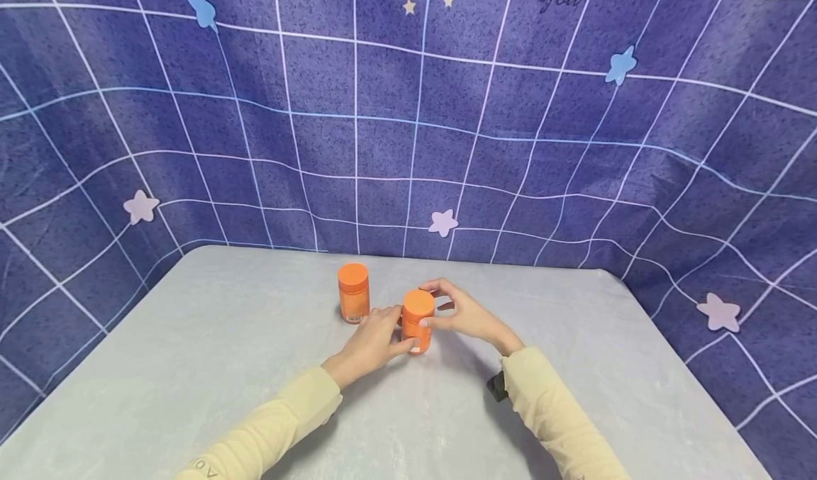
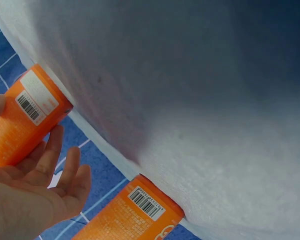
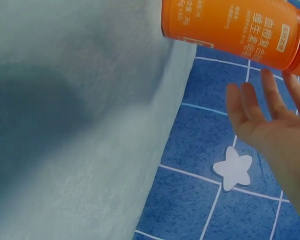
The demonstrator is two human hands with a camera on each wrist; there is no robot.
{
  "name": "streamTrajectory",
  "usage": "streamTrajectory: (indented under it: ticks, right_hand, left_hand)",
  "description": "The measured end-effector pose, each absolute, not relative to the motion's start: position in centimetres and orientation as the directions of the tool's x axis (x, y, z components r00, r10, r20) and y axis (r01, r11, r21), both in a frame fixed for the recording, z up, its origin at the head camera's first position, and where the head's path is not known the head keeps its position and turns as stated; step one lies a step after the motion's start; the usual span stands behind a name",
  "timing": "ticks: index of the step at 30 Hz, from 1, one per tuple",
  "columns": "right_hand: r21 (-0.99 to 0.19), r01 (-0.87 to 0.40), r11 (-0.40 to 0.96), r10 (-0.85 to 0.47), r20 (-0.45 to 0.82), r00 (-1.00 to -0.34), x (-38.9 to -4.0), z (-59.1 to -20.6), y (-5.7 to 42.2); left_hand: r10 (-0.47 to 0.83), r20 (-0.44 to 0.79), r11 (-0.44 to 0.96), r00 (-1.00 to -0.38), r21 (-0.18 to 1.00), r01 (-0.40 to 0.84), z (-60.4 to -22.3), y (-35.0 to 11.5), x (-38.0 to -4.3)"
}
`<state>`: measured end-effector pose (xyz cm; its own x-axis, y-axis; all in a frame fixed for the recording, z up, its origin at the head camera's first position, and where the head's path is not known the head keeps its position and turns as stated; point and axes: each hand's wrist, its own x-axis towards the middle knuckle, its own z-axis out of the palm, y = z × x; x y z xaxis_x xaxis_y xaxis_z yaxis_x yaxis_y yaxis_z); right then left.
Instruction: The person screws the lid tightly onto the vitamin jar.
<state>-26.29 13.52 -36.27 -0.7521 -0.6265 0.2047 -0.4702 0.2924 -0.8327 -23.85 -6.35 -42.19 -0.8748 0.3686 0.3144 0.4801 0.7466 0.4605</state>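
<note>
An orange screw-cap bottle (image 1: 418, 305) stands upright on the table, between both hands. My left hand (image 1: 371, 344) grips its lower body, thumb in front and fingers round the far side. A white label with a barcode shows on this bottle (image 2: 32, 102) in the left wrist view. From the other side, my right hand (image 1: 471, 317) holds it near the cap, with the thumb at the front and the index finger behind. In the right wrist view the other fingers of the right hand (image 3: 275, 117) hang below the bottle (image 3: 235, 30).
A second orange bottle (image 1: 354, 294) with its cap on stands upright behind the left hand. Both rest on a grey-white covered table (image 1: 210, 338). A blue grid-patterned curtain (image 1: 383, 140) with stars hangs round the table's back and sides.
</note>
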Motion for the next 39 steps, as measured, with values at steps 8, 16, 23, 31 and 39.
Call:
streamTrajectory:
  ticks: [8, 16, 23, 31, 39]
  right_hand:
    - [-0.862, -0.448, 0.239, -0.683, 0.179, -0.708, -26.8, -36.4, 14.0]
    - [-0.881, -0.416, 0.226, -0.696, 0.153, -0.701, -26.8, -36.3, 14.1]
    - [-0.875, -0.424, 0.234, -0.678, 0.167, -0.716, -26.8, -36.4, 14.0]
    - [-0.834, -0.474, 0.283, -0.587, 0.240, -0.773, -26.2, -36.5, 13.2]
    - [-0.829, -0.473, 0.299, -0.533, 0.266, -0.803, -26.0, -36.9, 12.8]
  left_hand:
    - [0.368, 0.307, 0.750, -0.878, 0.460, 0.475, -42.2, -6.3, -23.9]
    - [0.367, 0.298, 0.753, -0.881, 0.462, 0.469, -42.2, -6.3, -23.8]
    - [0.370, 0.307, 0.750, -0.877, 0.459, 0.477, -42.2, -6.3, -23.9]
    - [0.370, 0.318, 0.748, -0.873, 0.455, 0.483, -42.2, -6.4, -23.8]
    - [0.372, 0.320, 0.751, -0.871, 0.449, 0.485, -42.3, -6.3, -24.0]
